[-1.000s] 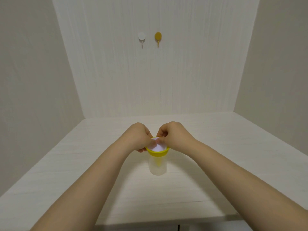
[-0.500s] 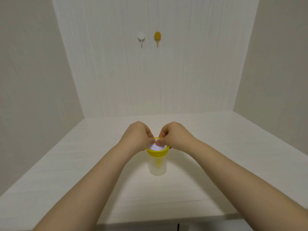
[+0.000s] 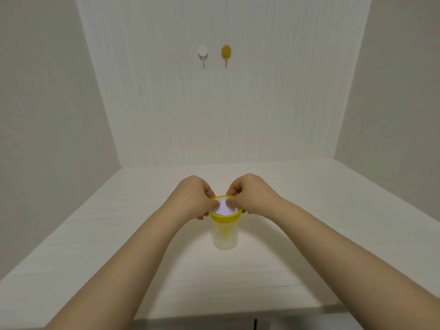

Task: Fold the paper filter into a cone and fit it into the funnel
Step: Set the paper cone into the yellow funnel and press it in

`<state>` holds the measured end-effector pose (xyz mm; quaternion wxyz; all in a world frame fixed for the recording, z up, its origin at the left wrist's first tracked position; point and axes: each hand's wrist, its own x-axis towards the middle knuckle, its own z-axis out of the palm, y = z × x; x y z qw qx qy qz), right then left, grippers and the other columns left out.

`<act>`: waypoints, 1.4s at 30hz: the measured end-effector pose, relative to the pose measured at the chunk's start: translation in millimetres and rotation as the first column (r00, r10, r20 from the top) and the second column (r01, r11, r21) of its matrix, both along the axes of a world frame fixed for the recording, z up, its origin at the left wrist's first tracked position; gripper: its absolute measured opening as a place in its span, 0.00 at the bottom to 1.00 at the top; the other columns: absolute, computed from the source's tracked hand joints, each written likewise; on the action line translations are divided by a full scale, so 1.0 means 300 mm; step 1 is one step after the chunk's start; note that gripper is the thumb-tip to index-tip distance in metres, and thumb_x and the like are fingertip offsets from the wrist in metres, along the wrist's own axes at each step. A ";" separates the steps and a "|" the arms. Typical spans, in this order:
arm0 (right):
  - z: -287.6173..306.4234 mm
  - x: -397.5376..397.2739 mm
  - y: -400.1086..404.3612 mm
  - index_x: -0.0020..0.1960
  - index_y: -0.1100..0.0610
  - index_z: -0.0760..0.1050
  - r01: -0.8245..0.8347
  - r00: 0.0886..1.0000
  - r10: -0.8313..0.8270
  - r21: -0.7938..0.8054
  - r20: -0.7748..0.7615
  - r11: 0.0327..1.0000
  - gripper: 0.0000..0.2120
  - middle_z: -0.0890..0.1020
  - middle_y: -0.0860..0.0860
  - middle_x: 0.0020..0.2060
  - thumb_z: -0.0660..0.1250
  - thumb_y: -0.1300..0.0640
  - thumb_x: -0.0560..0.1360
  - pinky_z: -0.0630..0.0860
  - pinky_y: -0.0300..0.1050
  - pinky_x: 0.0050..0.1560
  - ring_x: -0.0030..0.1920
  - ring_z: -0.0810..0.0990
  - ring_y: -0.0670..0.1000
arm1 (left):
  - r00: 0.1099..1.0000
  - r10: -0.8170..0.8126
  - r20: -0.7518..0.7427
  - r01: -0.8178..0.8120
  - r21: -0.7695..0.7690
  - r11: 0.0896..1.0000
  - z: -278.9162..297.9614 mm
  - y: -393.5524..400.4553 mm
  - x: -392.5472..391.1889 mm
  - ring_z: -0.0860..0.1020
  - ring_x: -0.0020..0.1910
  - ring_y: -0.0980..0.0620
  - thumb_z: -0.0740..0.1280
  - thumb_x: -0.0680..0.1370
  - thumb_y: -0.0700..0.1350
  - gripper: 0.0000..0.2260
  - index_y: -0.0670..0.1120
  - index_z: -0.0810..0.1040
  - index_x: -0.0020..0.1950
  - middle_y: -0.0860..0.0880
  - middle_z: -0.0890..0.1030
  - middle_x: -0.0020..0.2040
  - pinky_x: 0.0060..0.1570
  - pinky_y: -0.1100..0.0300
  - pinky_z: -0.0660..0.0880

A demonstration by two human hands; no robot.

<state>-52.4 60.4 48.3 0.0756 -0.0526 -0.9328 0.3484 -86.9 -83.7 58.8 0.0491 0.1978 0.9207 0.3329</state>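
Observation:
A yellow funnel [image 3: 225, 218] sits in the mouth of a clear plastic cup [image 3: 225, 239] on the white table; its yellow stem shows through the cup wall. White filter paper [image 3: 223, 208] lies inside the funnel's bowl. My left hand [image 3: 194, 198] is at the funnel's left rim, its thumb on the paper and fingers curled round the outside of the rim. My right hand [image 3: 251, 195] is at the right rim, thumb and fingertips pinching the paper's edge. The lower part of the paper is hidden in the funnel.
The white table [image 3: 119, 246] is boxed in by a back wall and two side walls. Two small hooks, one white [image 3: 202, 51] and one yellow [image 3: 226, 52], hang high on the back wall. The table's front edge runs near the bottom of the view.
Both hands have stayed at the funnel's rim and shifted their fingers slightly; more of the white paper now shows between them.

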 end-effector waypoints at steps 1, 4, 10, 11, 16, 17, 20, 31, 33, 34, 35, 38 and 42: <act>0.002 0.000 -0.001 0.41 0.60 0.80 -0.004 1.000 0.004 -0.006 0.001 1.000 0.04 0.77 0.51 0.29 0.67 0.64 0.67 0.64 0.28 0.16 0.23 0.73 0.44 | 1.000 0.011 0.010 -0.011 -0.006 1.000 0.001 -0.003 0.001 0.76 0.25 0.52 0.68 0.70 0.41 0.03 0.43 0.80 0.41 0.45 0.80 0.31 0.30 0.63 0.75; 0.006 0.003 -0.003 0.41 0.59 0.80 -0.015 1.000 0.015 -0.013 0.004 1.000 0.05 0.78 0.51 0.30 0.67 0.63 0.67 0.65 0.30 0.18 0.23 0.73 0.44 | 0.998 0.057 0.000 -0.057 -0.007 0.998 -0.001 0.000 0.007 0.74 0.22 0.53 0.67 0.70 0.39 0.04 0.45 0.77 0.36 0.47 0.76 0.25 0.25 0.65 0.71; 0.019 0.025 0.006 0.39 0.58 0.78 0.004 0.999 0.001 -0.093 0.050 0.996 0.04 0.78 0.52 0.28 0.68 0.57 0.68 0.69 0.35 0.23 0.24 0.74 0.45 | 0.994 0.112 0.002 -0.112 0.001 0.994 -0.009 0.010 0.012 0.73 0.23 0.52 0.65 0.69 0.36 0.07 0.45 0.74 0.31 0.47 0.74 0.23 0.27 0.65 0.70; 0.020 0.033 0.008 0.38 0.58 0.78 0.000 0.997 0.008 -0.115 0.072 0.993 0.05 0.79 0.53 0.29 0.69 0.55 0.68 0.70 0.35 0.24 0.25 0.76 0.47 | 0.993 0.115 -0.001 -0.115 -0.002 0.993 -0.012 0.012 0.012 0.73 0.23 0.51 0.65 0.69 0.37 0.07 0.45 0.74 0.31 0.47 0.74 0.23 0.28 0.64 0.70; 0.008 0.060 -0.001 0.42 0.57 0.74 0.012 0.994 0.000 -0.108 0.113 0.994 0.09 0.81 0.55 0.32 0.70 0.55 0.66 0.74 0.38 0.27 0.26 0.78 0.49 | 0.992 0.123 -0.023 -0.123 0.008 0.992 -0.021 0.020 0.011 0.74 0.23 0.52 0.64 0.68 0.37 0.05 0.46 0.75 0.36 0.48 0.75 0.24 0.27 0.65 0.70; 0.006 0.060 -0.001 0.43 0.57 0.74 0.027 0.994 -0.015 -0.111 0.105 0.993 0.08 0.80 0.55 0.31 0.69 0.56 0.66 0.74 0.38 0.27 0.25 0.78 0.49 | 0.992 0.125 -0.032 -0.124 0.010 0.992 -0.022 0.021 0.012 0.74 0.21 0.53 0.64 0.68 0.37 0.05 0.46 0.76 0.37 0.48 0.75 0.23 0.27 0.66 0.69; 0.001 0.055 0.002 0.42 0.57 0.71 0.069 0.995 -0.059 -0.134 0.080 0.989 0.08 0.79 0.53 0.26 0.69 0.61 0.66 0.74 0.38 0.27 0.21 0.76 0.46 | 0.992 0.118 -0.050 -0.117 0.005 0.993 -0.026 0.021 0.014 0.73 0.20 0.54 0.64 0.68 0.38 0.05 0.45 0.77 0.40 0.50 0.74 0.24 0.26 0.66 0.68; 0.007 0.043 -0.002 0.37 0.54 0.71 0.096 0.995 -0.094 -0.078 0.025 0.992 0.08 0.79 0.52 0.28 0.67 0.65 0.65 0.74 0.36 0.24 0.21 0.76 0.45 | 0.997 0.050 0.059 -0.051 0.006 0.999 -0.010 0.009 0.011 0.72 0.22 0.52 0.64 0.68 0.39 0.08 0.41 0.80 0.44 0.45 0.76 0.29 0.24 0.66 0.66; 0.007 0.043 -0.004 0.37 0.55 0.72 0.094 0.995 -0.093 -0.064 0.020 0.994 0.07 0.79 0.53 0.29 0.67 0.66 0.65 0.74 0.38 0.26 0.22 0.77 0.47 | 0.998 0.028 0.053 -0.028 -0.005 1.000 -0.004 0.007 0.003 0.73 0.24 0.53 0.67 0.69 0.42 0.07 0.43 0.80 0.45 0.46 0.77 0.31 0.24 0.65 0.66; 0.007 0.042 -0.005 0.38 0.55 0.73 0.094 0.996 -0.093 -0.058 0.019 0.994 0.07 0.79 0.53 0.29 0.67 0.66 0.64 0.74 0.38 0.26 0.23 0.77 0.47 | 0.999 0.013 0.042 -0.013 0.004 1.000 -0.002 0.010 -0.003 0.74 0.26 0.52 0.68 0.69 0.43 0.08 0.43 0.80 0.47 0.45 0.79 0.34 0.25 0.65 0.67; 0.008 0.041 -0.005 0.38 0.56 0.73 0.094 0.995 -0.093 -0.054 0.019 0.994 0.07 0.79 0.53 0.29 0.67 0.66 0.64 0.74 0.38 0.26 0.23 0.77 0.47 | 1.000 -0.004 0.025 0.003 0.016 1.000 -0.001 0.014 -0.009 0.75 0.29 0.51 0.68 0.70 0.43 0.09 0.44 0.81 0.48 0.45 0.80 0.37 0.26 0.64 0.68; 0.008 0.040 -0.006 0.39 0.56 0.74 0.093 0.996 -0.092 -0.040 0.023 0.995 0.07 0.79 0.53 0.29 0.67 0.66 0.65 0.75 0.39 0.27 0.23 0.77 0.48 | 0.999 -0.031 -0.031 0.032 0.034 0.999 0.002 0.033 -0.022 0.75 0.36 0.50 0.70 0.70 0.43 0.11 0.45 0.81 0.51 0.46 0.80 0.44 0.32 0.62 0.71; 0.012 0.041 -0.008 0.41 0.56 0.75 0.087 0.996 -0.087 -0.023 0.029 0.996 0.07 0.78 0.52 0.27 0.66 0.65 0.64 0.73 0.37 0.25 0.23 0.76 0.47 | 0.999 -0.037 -0.031 0.038 0.029 0.999 0.008 0.049 -0.029 0.73 0.28 0.54 0.69 0.70 0.40 0.08 0.43 0.82 0.47 0.50 0.76 0.32 0.28 0.63 0.70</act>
